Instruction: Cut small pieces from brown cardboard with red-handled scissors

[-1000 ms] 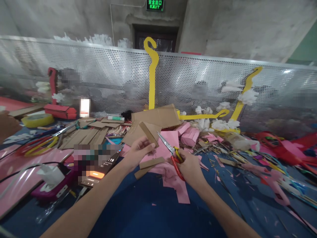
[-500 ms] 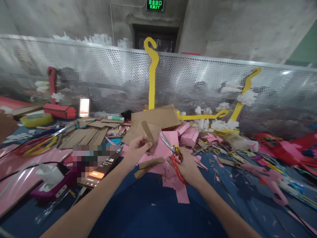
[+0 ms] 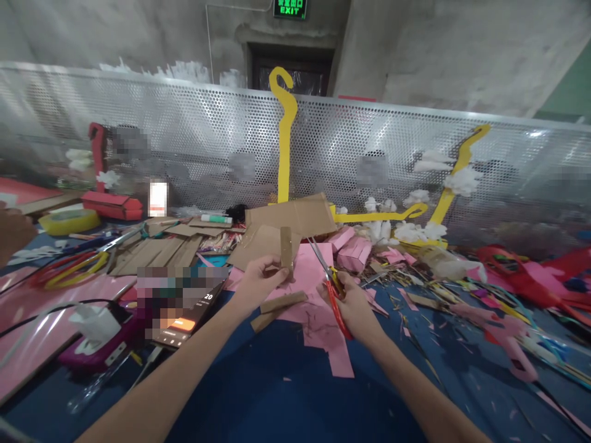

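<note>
Between the thumb and fingers of my left hand (image 3: 261,280) stands a short cardboard strip (image 3: 286,247), held nearly upright. My right hand (image 3: 348,301) grips a pair of scissors (image 3: 330,280) with red and yellow handles; the blades point up and away, to the right of the strip and apart from it. Below my left hand lie two loose cardboard pieces (image 3: 282,301), partly over pink paper (image 3: 314,258). Larger cardboard sheets (image 3: 290,215) rest behind the strip.
Yellow hook-shaped stands (image 3: 284,154) rise before a perforated metal screen (image 3: 198,141). A phone (image 3: 184,323) and purple power strip (image 3: 92,351) lie left, beside a tape roll (image 3: 69,221). A pink glue gun (image 3: 503,338) is at right. Another person's hand (image 3: 16,231) shows far left.
My left hand has turned the cardboard strip from leaning left to nearly upright. The scissors have shifted slightly right, and their blades look closer together.
</note>
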The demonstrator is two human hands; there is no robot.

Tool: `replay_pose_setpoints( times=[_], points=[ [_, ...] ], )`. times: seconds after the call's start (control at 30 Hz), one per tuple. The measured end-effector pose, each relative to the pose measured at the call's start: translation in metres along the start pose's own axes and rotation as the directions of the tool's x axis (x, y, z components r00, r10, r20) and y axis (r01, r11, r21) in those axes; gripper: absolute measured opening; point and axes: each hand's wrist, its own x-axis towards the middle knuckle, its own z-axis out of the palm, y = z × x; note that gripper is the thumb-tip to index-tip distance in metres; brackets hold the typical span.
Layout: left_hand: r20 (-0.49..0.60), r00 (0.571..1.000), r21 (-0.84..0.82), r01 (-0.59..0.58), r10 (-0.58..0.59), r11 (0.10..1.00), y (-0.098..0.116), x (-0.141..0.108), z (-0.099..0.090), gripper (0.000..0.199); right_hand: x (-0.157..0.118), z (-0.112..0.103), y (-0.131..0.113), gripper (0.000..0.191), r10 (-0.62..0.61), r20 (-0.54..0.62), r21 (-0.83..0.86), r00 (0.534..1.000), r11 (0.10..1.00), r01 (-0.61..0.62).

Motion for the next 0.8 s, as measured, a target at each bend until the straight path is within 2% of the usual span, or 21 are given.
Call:
replay_pose_setpoints(
  times=[0.3, 0.4, 0.5, 0.63, 0.8],
  points=[
    [0.029, 0.999, 0.065, -0.043, 0.041, 0.997, 0.002, 0.001, -0.001, 0.009, 0.001, 0.000, 0.003, 0.035, 0.007, -0.004, 0.056, 1.000, 0.998, -0.007],
    [0.008, 0.997, 0.111, -0.079, 0.078, 0.991, 0.005, 0.001, 0.000, 0.012, 0.003, 0.001, 0.007, 0.036, -0.004, -0.031, 0.086, 1.000, 0.996, 0.007],
    [-0.021, 0.998, 0.121, -0.064, 0.067, 0.991, 0.009, 0.000, 0.000, 0.015, 0.007, 0.002, 0.011, 0.033, -0.019, -0.063, 0.100, 0.998, 0.995, 0.025],
    [-0.084, 0.996, 0.056, -0.015, 0.019, 0.998, 0.011, 0.000, -0.001, 0.014, 0.010, 0.002, 0.015, 0.031, -0.029, -0.095, 0.100, 0.995, 0.994, 0.038],
    [-0.145, 0.989, 0.001, 0.012, -0.011, 1.000, 0.008, 0.002, -0.003, 0.015, 0.005, 0.000, 0.015, 0.034, -0.041, -0.065, 0.027, 0.997, 0.999, 0.042]
  ],
)
